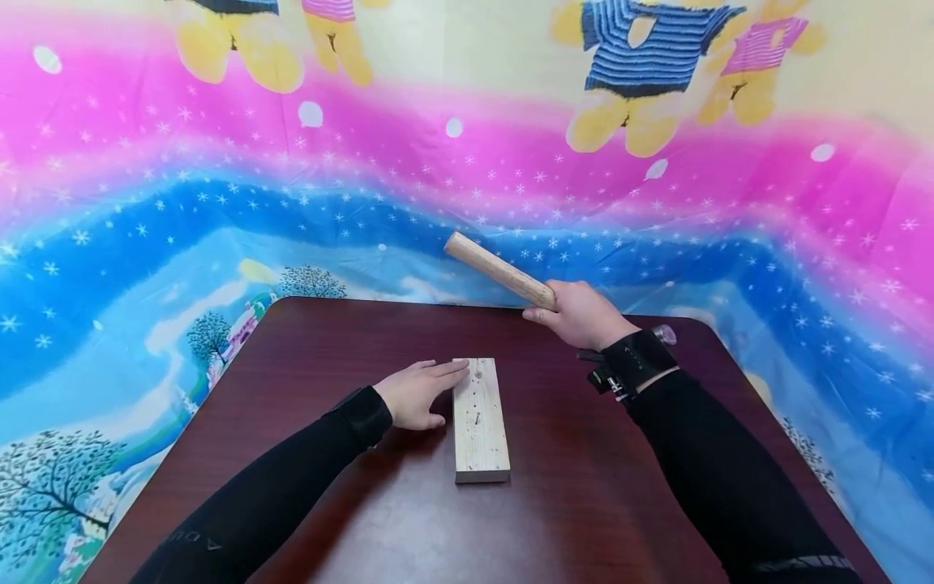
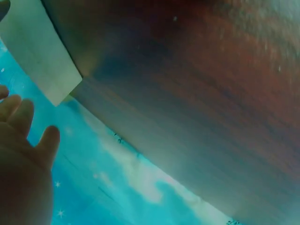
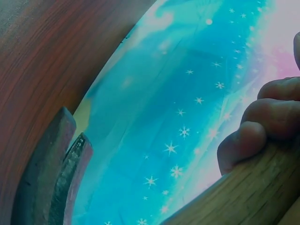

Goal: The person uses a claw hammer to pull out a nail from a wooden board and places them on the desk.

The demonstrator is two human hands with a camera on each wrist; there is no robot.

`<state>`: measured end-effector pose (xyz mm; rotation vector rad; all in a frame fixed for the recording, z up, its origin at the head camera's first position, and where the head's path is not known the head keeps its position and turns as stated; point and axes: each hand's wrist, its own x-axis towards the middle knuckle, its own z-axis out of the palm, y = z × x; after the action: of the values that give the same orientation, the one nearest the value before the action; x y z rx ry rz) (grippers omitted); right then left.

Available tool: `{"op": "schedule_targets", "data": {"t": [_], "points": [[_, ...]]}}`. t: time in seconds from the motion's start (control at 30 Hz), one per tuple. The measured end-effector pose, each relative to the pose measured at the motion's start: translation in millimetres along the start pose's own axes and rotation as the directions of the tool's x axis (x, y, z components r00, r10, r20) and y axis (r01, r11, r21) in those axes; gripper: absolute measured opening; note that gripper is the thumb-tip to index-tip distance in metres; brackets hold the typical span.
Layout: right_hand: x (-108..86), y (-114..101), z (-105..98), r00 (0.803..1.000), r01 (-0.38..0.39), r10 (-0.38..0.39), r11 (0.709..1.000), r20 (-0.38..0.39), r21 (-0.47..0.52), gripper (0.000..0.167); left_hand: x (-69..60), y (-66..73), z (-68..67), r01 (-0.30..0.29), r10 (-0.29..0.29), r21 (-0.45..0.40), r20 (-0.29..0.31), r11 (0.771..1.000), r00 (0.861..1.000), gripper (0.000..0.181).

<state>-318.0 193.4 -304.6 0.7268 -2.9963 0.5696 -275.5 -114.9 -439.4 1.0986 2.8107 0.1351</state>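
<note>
Pale wood block flat on table, nail on top; wooden-handled hammer tilted aloft

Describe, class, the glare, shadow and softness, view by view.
Head: pale glare on the table, a dark shadow beside the left sleeve; left wrist: table grain looks soft, the left hand dim; right wrist: the right hand and hammer handle look dim against brighter cloth.

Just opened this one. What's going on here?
A person's left hand rests its fingertips on the far end of a wooden board lying on the dark table. Their right hand grips the wooden handle of what looks like a claw hammer, its forked metal claw visible in the right wrist view. The handle is held clear of the board, where what looks like a small nail shows.
</note>
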Motion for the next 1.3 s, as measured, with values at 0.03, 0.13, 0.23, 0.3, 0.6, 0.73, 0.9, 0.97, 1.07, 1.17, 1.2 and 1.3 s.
{"op": "schedule_targets", "data": {"t": [0.03,0.13,0.23,0.3,0.6,0.73,0.9,0.97,1.07,1.17,1.2,1.3], "points": [[0.2,-0.2,0.8,1.0,0.004,-0.004,1.0,-0.002,-0.003,0.036,0.3,0.3,2.2,0.001,-0.001,0.0,0.007,1.0,1.0,0.086],[0.2,0.0,3.3,1.0,0.004,-0.004,1.0,-0.009,0.005,0.036,1.2,0.8,7.4,0.004,-0.004,-0.008,0.016,1.0,1.0,0.08],[0.0,0.0,6.4,1.0,0.003,-0.003,1.0,-0.014,0.023,0.037,2.0,1.5,11.1,0.012,-0.012,-0.003,-0.001,1.0,1.0,0.076],[-0.2,0.2,9.3,1.0,0.003,-0.003,0.999,-0.013,0.043,0.037,2.4,2.6,12.9,0.015,-0.015,0.005,-0.024,1.0,1.0,0.074],[-4.0,-8.4,19.8,0.999,0.03,-0.033,0.988,0.017,0.149,0.043,0.1,14.0,17.5,0.013,-0.012,0.012,-0.07,1.0,0.997,0.071],[-6.1,-19.3,18.7,0.996,0.027,-0.044,0.975,0.075,0.222,0.039,-1.7,17.1,16.2,0.031,-0.03,0.016,-0.075,0.999,0.997,0.07],[-7.6,-34.4,21.6,0.985,-0.016,-0.037,0.953,0.169,0.301,0.036,-3.9,20.9,14.9,0.048,-0.049,-0.005,-0.061,0.999,0.997,0.07],[-8.7,-40.4,24.6,0.981,-0.023,-0.037,0.954,0.192,0.299,0.034,-4.2,22.3,15.1,0.047,-0.048,-0.014,-0.055,0.999,0.997,0.07],[-12.6,-50.9,30.2,0.972,-0.031,-0.043,0.952,0.233,0.306,0.03,-4.3,23.2,15.7,0.032,-0.033,-0.013,-0.069,0.999,0.997,0.069],[-17.8,-61.4,37.9,0.96,-0.022,-0.066,0.951,0.271,0.307,0.025,-4.9,23.0,17.1,0.013,-0.013,-0.004,-0.105,1.0,0.994,0.068],[-19.9,-64.8,41.0,0.955,-0.018,-0.076,0.95,0.288,0.311,0.024,-5.4,22.9,18.1,0.006,-0.006,-0.005,-0.116,1.0,0.993,0.068],[-27.1,-72.2,52.4,0.933,0.002,-0.113,0.952,0.341,0.307,0.023,-8.1,23.1,22.4,-0.008,0.005,-0.026,-0.12,1.0,0.993,0.069]]}}
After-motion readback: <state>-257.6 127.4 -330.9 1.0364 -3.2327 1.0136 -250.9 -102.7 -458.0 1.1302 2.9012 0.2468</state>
